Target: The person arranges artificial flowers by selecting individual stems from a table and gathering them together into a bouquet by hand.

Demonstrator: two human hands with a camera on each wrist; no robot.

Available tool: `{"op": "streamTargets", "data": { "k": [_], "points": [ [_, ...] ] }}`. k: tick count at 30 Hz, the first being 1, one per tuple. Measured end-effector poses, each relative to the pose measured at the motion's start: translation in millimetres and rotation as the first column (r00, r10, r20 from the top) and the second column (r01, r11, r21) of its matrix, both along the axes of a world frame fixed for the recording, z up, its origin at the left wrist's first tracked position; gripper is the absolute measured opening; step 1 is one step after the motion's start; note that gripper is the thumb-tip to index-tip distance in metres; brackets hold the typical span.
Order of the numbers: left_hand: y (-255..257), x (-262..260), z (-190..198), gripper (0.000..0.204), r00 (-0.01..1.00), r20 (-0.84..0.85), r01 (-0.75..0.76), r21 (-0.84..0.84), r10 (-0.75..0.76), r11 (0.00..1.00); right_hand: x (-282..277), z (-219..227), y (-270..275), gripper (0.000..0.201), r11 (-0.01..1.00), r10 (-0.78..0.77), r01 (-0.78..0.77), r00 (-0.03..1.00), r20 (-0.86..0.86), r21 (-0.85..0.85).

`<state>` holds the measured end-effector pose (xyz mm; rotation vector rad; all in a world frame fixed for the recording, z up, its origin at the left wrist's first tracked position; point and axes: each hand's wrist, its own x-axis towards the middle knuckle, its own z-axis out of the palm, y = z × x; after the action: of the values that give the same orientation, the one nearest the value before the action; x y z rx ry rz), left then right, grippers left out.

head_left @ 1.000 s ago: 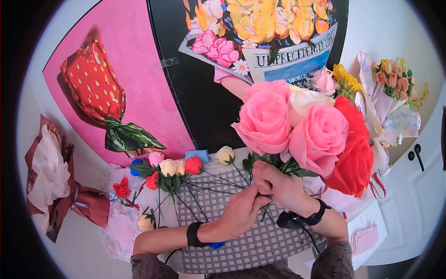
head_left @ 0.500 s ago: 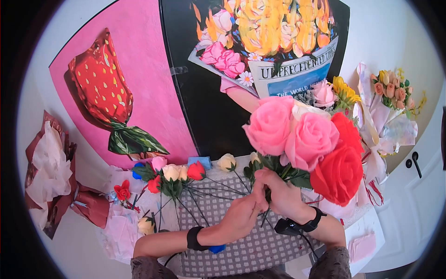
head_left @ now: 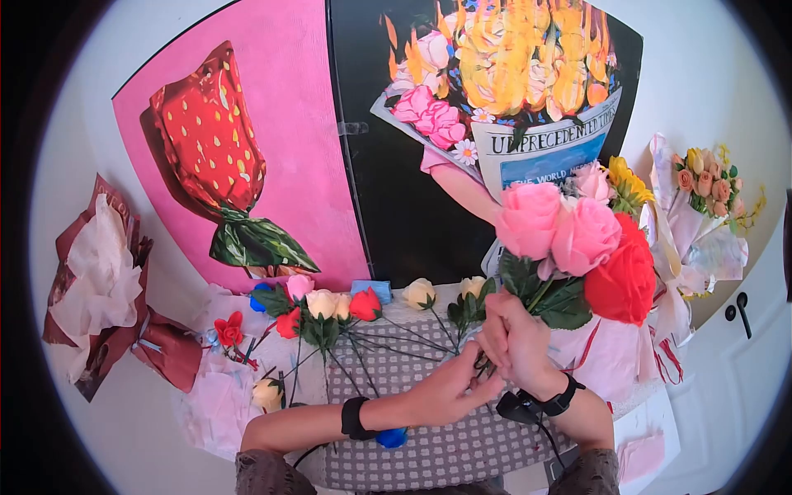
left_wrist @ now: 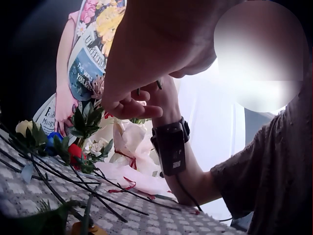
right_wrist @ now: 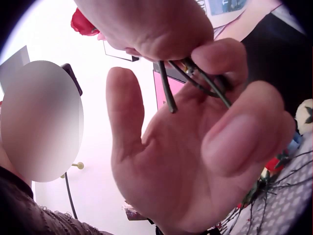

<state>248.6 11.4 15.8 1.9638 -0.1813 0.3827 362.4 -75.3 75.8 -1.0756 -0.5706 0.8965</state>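
In the head view, my right hand (head_left: pixel 521 346) grips the green stems of a bunch with two large pink roses (head_left: pixel 584 237), a red rose (head_left: pixel 621 276) and dark leaves. My left hand (head_left: pixel 450 394) is just below and left of it, by the stem ends. In the right wrist view, the left palm (right_wrist: pixel 181 166) faces the camera, thumb apart from its loosely bent fingers, near the stem ends (right_wrist: pixel 167 88). In the left wrist view, stem tips show between the hands.
Loose cream rose (head_left: pixel 419 294), red rose (head_left: pixel 365 304) and other stemmed flowers lie on the grey dotted cloth (head_left: pixel 412 458). A wrapped bouquet (head_left: pixel 701 223) stands at right, dark red wrapping (head_left: pixel 169 351) at left. Painted panels (head_left: pixel 289 165) stand behind.
The bunch has moved right and tilted, its blooms now farther from the camera. The left thumb and fingers have loosened and spread near the stem ends. The head view has shifted.
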Motion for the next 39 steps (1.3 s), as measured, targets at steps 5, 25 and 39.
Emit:
{"op": "streamTargets", "data": {
  "k": [5,25,39],
  "points": [
    [-6,-2,9,0.032,0.984,-0.027,-0.170,0.153,0.176,0.974,1,4,3,0.024,0.990,-0.015,0.037,0.987,-0.162,0.134],
    [0,2,-5,0.020,0.955,-0.190,-0.253,-0.116,0.229,0.960,5,-3,0,0.026,0.989,0.115,-0.097,0.980,-0.163,0.114],
    [24,10,-21,0.029,0.950,-0.284,0.018,-0.369,-0.131,0.929,12,-29,0,0.027,0.997,0.082,-0.081,0.993,0.091,-0.010]
  ]
}}
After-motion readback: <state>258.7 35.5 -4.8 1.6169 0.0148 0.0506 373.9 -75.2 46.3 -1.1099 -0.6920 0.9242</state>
